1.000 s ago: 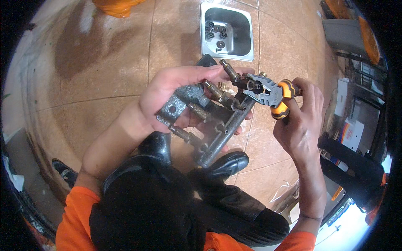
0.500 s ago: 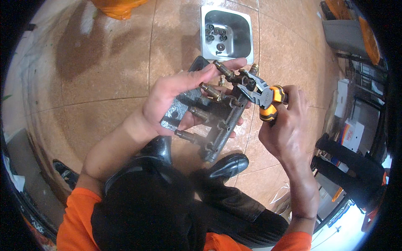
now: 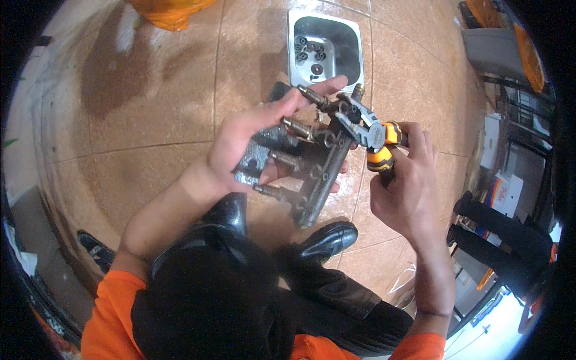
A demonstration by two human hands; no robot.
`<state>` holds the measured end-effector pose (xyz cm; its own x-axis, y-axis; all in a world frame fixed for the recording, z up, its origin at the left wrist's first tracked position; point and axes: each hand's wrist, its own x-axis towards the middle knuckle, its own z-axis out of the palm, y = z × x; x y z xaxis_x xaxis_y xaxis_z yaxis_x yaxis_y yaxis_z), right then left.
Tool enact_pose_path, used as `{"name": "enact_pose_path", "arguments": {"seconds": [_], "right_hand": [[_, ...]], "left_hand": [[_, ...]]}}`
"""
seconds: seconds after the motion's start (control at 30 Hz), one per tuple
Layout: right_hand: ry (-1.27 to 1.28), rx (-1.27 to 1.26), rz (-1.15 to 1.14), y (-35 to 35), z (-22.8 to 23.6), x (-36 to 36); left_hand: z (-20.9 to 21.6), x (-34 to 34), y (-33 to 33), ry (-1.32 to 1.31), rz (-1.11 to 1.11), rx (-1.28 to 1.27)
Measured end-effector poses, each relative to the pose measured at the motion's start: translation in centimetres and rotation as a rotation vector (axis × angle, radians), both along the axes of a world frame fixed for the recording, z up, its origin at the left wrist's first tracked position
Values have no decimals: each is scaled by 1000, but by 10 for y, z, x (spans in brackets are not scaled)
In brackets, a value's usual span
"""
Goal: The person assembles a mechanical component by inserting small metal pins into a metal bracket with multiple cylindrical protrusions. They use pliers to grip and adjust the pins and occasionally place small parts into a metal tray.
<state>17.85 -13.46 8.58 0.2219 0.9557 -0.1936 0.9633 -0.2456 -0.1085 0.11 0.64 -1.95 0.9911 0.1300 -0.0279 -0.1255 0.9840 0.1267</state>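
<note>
My left hand (image 3: pixel 237 144) is wrapped around a dark, worn metal manifold pipe (image 3: pixel 329 177) with several brass-tipped nozzle fittings pointing left. A black metal plate (image 3: pixel 247 171) lies along the palm, beside the fittings; whether it joins the pipe is hidden. Closed on the yellow-and-black handles of pliers (image 3: pixel 377 135) is my right hand (image 3: pixel 411 195). The plier jaws are spread around a fitting near the pipe's far end; how firmly they touch it cannot be made out. The fingers behind the pipe are partly hidden.
Beyond my hands, a steel basin (image 3: pixel 360 51) on the tiled floor holds several small dark round parts (image 3: pixel 317 55). An orange bag (image 3: pixel 174 15) sits far left. At right are a person's dark-clad legs (image 3: pixel 504 222), shelving and a white box (image 3: pixel 505 192). My black shoes (image 3: pixel 329 240) are below.
The manifold and plate have tilted slightly in my left hand. The pliers have shifted a little left with the far end of the pipe, their jaws still around the fitting.
</note>
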Motion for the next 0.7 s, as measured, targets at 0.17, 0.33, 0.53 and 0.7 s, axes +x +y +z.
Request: {"name": "enact_pose_path", "arguments": {"seconds": [0.17,0.33,0.53,0.7], "right_hand": [[531,-237,-109,-6,14,22],[1943,-10,-789,-39,4,34],[1800,73,-962,-61,-15,19],[435,85,-335,-40,0,11]], "left_hand": [[-20,-1,16,-163,-30,-286],[-32,1,29,-359,-88,-413],[-34,-3,33,-390,-110,-518],[-34,-3,28,-339,-128,-551]]}}
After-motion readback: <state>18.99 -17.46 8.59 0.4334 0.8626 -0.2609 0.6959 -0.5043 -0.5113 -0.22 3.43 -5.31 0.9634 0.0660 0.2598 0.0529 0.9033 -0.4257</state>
